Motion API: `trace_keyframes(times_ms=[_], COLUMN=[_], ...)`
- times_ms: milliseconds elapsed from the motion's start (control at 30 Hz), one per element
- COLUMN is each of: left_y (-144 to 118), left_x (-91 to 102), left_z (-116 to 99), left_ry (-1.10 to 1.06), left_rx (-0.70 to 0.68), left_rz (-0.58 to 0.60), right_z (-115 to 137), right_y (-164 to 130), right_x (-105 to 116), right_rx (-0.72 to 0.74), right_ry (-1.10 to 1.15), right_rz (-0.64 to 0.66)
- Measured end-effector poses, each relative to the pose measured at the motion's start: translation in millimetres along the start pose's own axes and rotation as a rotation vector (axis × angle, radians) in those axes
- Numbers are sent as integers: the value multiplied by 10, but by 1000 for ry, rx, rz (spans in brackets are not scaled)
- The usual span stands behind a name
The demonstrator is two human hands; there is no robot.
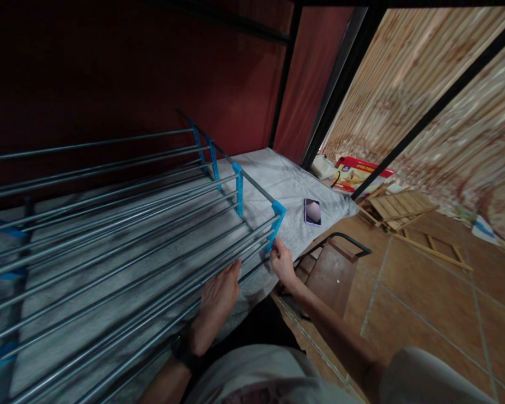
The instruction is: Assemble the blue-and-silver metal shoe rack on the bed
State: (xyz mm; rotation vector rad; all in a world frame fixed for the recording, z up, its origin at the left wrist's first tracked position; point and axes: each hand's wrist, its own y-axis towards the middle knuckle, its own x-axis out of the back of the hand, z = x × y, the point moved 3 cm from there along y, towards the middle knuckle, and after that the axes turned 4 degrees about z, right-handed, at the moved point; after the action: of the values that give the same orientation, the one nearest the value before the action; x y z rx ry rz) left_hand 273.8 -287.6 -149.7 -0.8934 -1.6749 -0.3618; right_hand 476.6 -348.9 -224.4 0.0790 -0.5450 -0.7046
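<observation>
A rack of grey metal tubes with blue plastic end brackets, like a shoe rack [151,247], lies across a grey cloth [269,168]. My left hand [219,289], with a dark watch on its wrist, is closed at the nearest tubes; its fingertips are partly hidden. At the near right corner, my right hand [283,262] pinches the lower end of a blue bracket [276,223], where several tube ends meet. More blue brackets, including a middle one [239,188], line the right-hand side bar.
A phone [312,212] lies on the cloth right of the rack. Beside the cloth-covered surface stands a brown chair [332,275] with a dark frame. Wooden slatted pieces [399,207] and a red and yellow box [362,171] are on the tiled floor. A dark red wall [130,73] rises behind.
</observation>
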Motion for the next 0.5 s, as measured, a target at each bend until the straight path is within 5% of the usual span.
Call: trace_keyframes(times_ms=[267, 367, 500], left_y=[-15, -98, -248], left_x=[-48, -139, -447], left_z=[17, 30, -35], left_ry=[90, 164, 196], left_rx=[-15, -64, -340], left_rz=[-27, -137, -335], right_z=[-134, -225, -328], right_y=[67, 141, 127], right_x=[6, 69, 127], right_rx=[-60, -81, -83], right_ry=[154, 275, 285], right_rz=[55, 121, 193])
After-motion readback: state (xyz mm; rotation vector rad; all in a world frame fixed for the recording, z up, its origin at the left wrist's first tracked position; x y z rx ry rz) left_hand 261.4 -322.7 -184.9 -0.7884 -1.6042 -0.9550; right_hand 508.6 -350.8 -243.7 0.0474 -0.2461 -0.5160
